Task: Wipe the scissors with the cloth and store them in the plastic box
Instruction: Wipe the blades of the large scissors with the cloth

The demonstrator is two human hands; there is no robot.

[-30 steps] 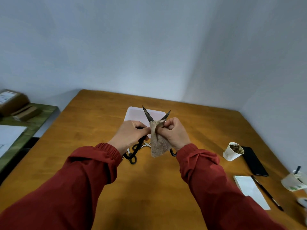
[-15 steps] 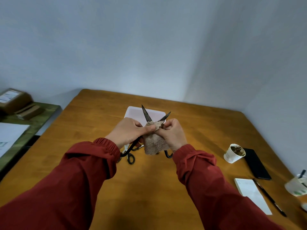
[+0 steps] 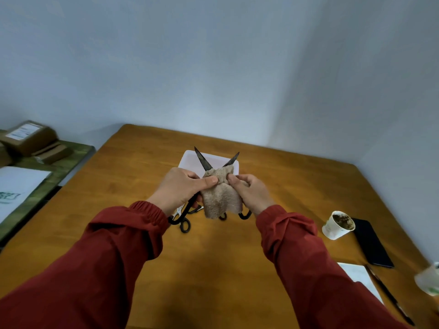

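Left hand [image 3: 181, 192] grips the scissors [image 3: 203, 160] by a handle, thumb pressed on the cloth [image 3: 221, 198]. Right hand [image 3: 253, 195] pinches the cloth, which is wrapped round the pivot. The blades splay apart above both hands, in front of the plastic box [image 3: 187, 159] just beyond them. The parcel [image 3: 28, 136] label far left is unreadable. Bench [image 3: 213, 257] wood shows between the sleeves.

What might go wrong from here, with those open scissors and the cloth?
1. The scissors are spread open, points bare above the cloth. Both thumbs pinch the cloth just below the blades; if the blades swing shut, or the left hand or right hand slips upward, a finger may be cut.
2. The paper cup with dark contents stands near the right sleeve; a wide elbow move might tip it.
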